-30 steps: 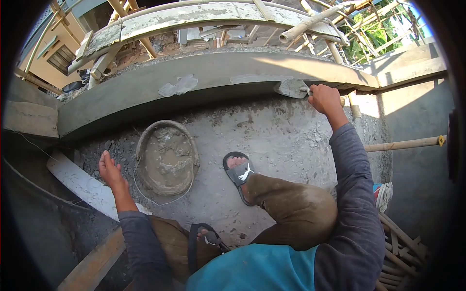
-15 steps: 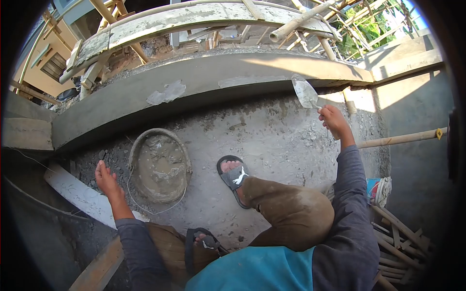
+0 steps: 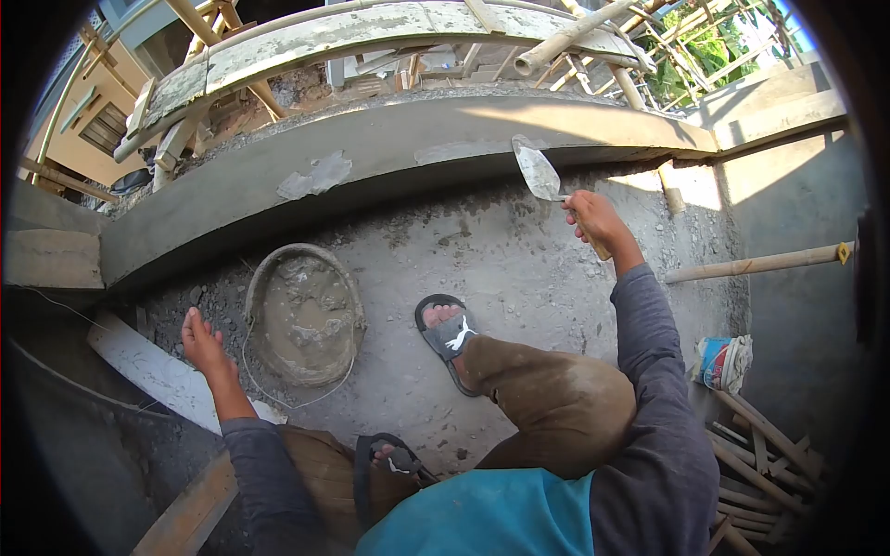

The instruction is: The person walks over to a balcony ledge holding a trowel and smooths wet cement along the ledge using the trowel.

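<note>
Curling your right hand point(image 3: 596, 225) firmly round the trowel point(image 3: 537, 170) at the plastered beam's point(image 3: 389, 139) near edge, left hand point(image 3: 206, 343) loosely open, seemingly empty, left of the mortar bucket point(image 3: 301, 248), you could gouge the face if the blade tip digs in.

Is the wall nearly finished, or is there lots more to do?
Most of the long grey wall looks smooth, so that seems done. The right hand holds the trowel near a pale strip. That strip and the ragged pale patch probably need smoothing, and there's wet mortar in the bucket.
</note>
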`<state>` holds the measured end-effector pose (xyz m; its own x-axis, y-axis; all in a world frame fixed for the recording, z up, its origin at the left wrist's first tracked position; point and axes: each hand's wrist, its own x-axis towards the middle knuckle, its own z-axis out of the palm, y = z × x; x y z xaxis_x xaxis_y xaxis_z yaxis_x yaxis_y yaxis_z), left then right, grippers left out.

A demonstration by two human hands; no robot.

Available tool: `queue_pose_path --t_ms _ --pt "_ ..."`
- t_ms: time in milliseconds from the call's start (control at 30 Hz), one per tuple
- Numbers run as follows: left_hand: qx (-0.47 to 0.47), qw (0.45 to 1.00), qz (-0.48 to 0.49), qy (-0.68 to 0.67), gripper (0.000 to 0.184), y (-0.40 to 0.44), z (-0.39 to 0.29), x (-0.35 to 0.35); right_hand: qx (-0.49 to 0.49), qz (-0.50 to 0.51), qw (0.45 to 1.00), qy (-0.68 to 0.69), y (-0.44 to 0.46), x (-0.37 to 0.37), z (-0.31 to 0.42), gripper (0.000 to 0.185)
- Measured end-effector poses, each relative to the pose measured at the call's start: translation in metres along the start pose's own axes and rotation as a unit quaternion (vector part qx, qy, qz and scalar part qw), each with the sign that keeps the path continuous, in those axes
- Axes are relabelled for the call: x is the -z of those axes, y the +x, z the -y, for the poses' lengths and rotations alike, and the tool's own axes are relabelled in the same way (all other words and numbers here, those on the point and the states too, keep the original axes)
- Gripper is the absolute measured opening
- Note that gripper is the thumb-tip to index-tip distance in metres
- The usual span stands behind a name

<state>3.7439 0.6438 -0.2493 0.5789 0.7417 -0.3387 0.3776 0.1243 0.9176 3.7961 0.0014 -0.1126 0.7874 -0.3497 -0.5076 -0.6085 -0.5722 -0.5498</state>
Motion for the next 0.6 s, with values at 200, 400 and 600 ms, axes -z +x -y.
queue_pose_path --t_ms 200,400,600 --pt "-0.003 1.000 -0.003 -0.001 0.054 0.000 -0.001 0.001 0.020 0.001 1.000 0.007 -0.015 -0.006 0.012 0.029" --pt "-0.001 1.000 -0.004 0.009 0.055 -0.001 -0.003 0.003 -0.029 -0.059 0.998 -0.013 -0.006 0.013 -0.006 0.027" --pt "-0.005 1.000 0.004 0.010 0.055 -0.005 -0.005 -0.002 0.013 -0.009 1.000 0.000 -0.023 -0.008 0.013 0.026"
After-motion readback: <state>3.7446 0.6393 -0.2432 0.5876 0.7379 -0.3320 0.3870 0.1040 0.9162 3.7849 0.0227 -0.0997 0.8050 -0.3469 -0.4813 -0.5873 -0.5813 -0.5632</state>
